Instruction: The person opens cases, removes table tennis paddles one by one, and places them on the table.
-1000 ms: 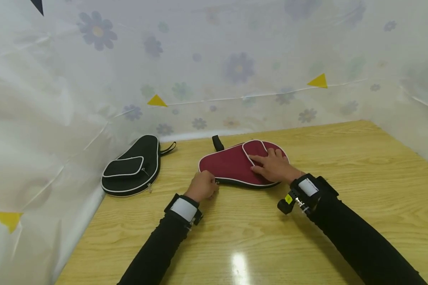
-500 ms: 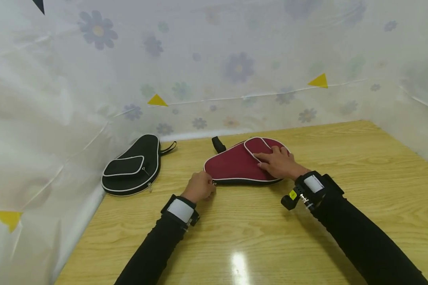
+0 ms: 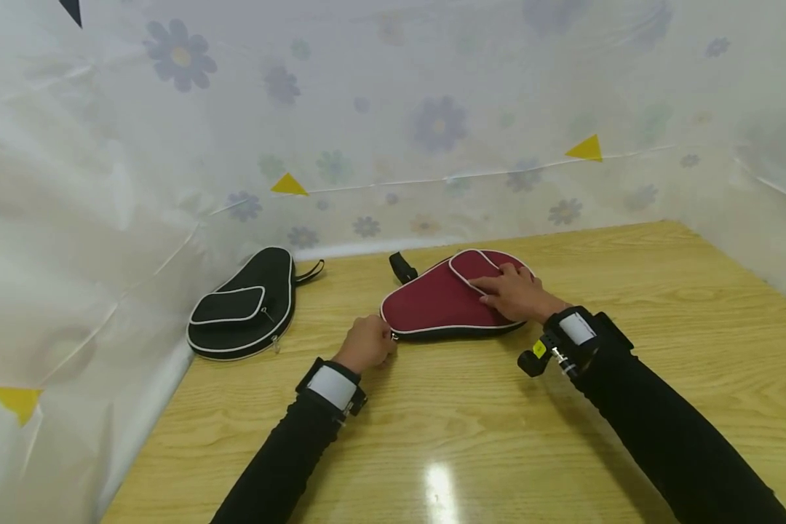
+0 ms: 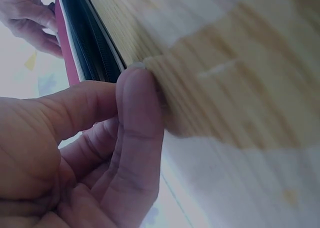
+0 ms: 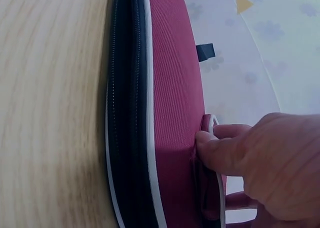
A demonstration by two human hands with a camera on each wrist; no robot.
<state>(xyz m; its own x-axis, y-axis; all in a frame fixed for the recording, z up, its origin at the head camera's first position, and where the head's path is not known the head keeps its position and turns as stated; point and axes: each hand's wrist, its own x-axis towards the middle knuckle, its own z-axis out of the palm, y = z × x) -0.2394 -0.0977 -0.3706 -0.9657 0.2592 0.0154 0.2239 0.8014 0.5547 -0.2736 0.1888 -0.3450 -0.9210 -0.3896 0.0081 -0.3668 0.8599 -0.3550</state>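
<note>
A dark red table tennis bat case point(image 3: 426, 302) with white piping lies flat on the table. My left hand point(image 3: 367, 343) is at its narrow end, thumb and forefinger pinching the zipper pull point(image 3: 394, 336); in the left wrist view the fingertips point(image 4: 137, 83) hide the pull. Along the near side, the black zipper point(image 5: 125, 73) has its two rows of teeth apart in the right wrist view. My right hand point(image 3: 520, 292) rests with spread fingers on the wide end, over the white-edged pocket point(image 3: 469, 266). Its thumb point(image 5: 217, 150) touches the pocket's edge.
A black bat case point(image 3: 245, 306) of similar shape, with a pocket and wrist loop, lies at the left by the sheet wall. A black strap point(image 3: 402, 268) sticks out behind the red case. Flower-printed sheeting point(image 3: 380, 131) encloses the wooden table point(image 3: 471, 422) at the back and sides.
The red case has shifted slightly right and away, with my right hand moving along on it. My left hand has moved a little left, and the zipper pull now sits at the narrow tip.
</note>
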